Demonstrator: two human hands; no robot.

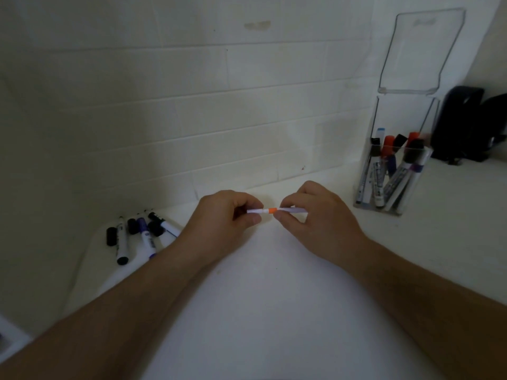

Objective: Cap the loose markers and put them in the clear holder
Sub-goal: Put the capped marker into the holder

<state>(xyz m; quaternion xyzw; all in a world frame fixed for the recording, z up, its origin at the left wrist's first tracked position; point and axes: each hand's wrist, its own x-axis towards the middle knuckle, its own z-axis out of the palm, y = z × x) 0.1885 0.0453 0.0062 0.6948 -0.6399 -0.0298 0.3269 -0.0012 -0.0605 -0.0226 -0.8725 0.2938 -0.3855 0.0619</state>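
**Both hands pinch one slim marker well left of the clear holder**

The left hand [227, 223] and the right hand [315, 215] meet over the smooth white counter [260, 311], each pinching an end of a thin white marker [277, 210] that lies level between them. A narrow orange band circles the barrel at its middle; the right-hand part looks pale lilac. Whether the cap is fully seated cannot be told.

The clear holder [395, 165], a tall box of glossy transparent plastic with a hinged back panel rising above it, stands on the counter against the white brick wall [192, 105]. Inside lean several capped markers [389, 171] with black, red and blue tops.

Far left of the holder, beyond the hands, loose markers [137, 237] lie in a cluster, round white barrels with dark ends, beside separate stubby black caps [111, 236]. Just right of the holder sits a matte black object [466, 124].
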